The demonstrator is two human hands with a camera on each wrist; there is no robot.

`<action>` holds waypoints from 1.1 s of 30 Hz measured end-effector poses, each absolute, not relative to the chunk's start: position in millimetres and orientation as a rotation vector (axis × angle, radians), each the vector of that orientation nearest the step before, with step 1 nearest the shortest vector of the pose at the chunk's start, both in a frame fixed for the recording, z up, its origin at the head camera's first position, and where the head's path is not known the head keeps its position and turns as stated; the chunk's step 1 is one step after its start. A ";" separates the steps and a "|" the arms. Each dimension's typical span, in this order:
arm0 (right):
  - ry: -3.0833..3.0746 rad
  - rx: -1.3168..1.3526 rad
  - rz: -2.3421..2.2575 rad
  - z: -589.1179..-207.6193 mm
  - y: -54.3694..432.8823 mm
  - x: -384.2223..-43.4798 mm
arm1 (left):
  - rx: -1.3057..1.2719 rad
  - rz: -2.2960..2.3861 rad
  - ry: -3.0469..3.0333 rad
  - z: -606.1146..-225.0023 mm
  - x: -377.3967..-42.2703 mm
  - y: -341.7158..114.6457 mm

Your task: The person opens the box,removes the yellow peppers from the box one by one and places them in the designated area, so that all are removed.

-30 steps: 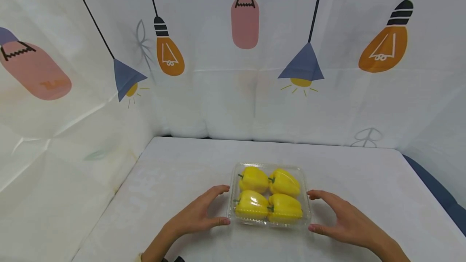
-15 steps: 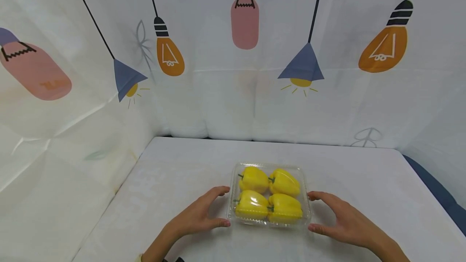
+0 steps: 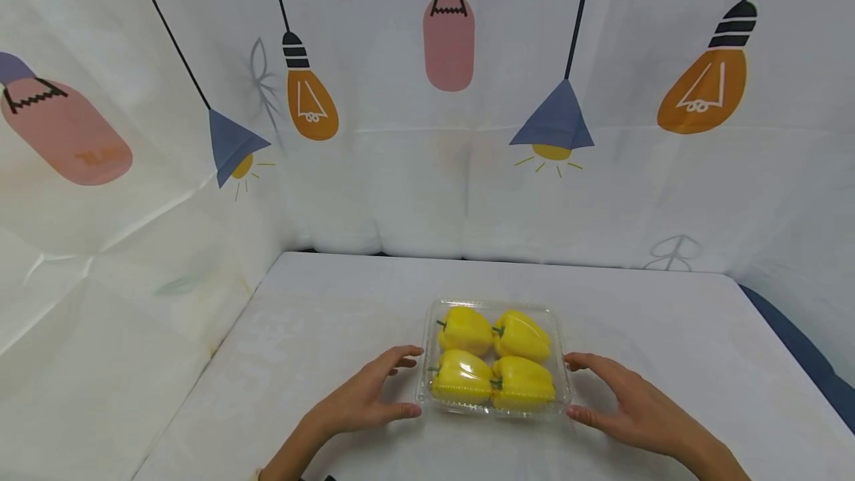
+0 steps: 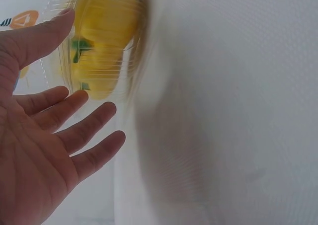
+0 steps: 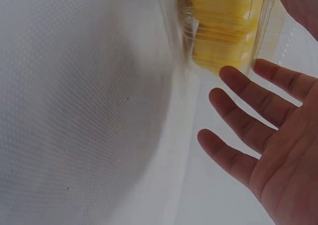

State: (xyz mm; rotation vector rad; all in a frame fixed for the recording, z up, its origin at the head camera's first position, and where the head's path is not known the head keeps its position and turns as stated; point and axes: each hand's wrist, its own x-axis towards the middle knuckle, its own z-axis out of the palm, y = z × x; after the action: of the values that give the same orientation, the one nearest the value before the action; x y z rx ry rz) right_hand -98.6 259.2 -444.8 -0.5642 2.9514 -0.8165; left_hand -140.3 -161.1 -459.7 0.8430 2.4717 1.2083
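Note:
A clear plastic clamshell box [image 3: 427, 351] sits on the white table, closed over several yellow bell peppers [image 3: 523, 384] with green stems. To its left is my left hand [image 3: 361, 396], thumb and fingers spread with the tips right at the side of the box. My right hand [image 3: 631, 401] mirrors it at the right side, fingers extended and thumb apart near the front corner. In the left wrist view, the palm faces the ribbed box wall [image 4: 112, 61] and the fingers are loosely straight. The right wrist view likewise has relaxed fingers [image 5: 243, 118] by the box edge.
The white tabletop [image 3: 347, 295] extends around the box to its back edge. Behind it hangs a white cloth backdrop [image 3: 401, 191] printed with lamps and bulbs. Dark blue fabric [image 3: 801, 340] shows past the right edge of the table.
The left fingertips have shifted slightly toward the front, and more of its fingers show under the index finger. The right hand has barely moved; box and peppers stay in place.

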 end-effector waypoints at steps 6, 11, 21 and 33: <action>2.943 -0.562 -0.822 -444.8 259.5 -98.8 | 0.838 1.238 2.450 -461.5 -140.0 -159.1; 2.939 -0.562 -0.821 -445.0 259.6 -99.0 | 0.851 1.254 2.441 -460.2 -138.9 -158.6; 2.934 -0.596 -0.841 -447.0 259.2 -100.7 | 0.789 1.409 2.326 -466.7 -140.4 -156.0; 2.936 -0.668 -0.852 -445.1 261.2 -100.8 | 0.708 1.571 2.205 -469.2 -139.6 -152.4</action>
State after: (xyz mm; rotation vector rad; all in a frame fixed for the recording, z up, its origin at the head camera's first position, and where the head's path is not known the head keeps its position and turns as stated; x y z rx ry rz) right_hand -100.8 261.2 -445.1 -0.6676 2.9355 -0.8520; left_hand -139.6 -152.4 -469.2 0.7082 2.2048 1.5711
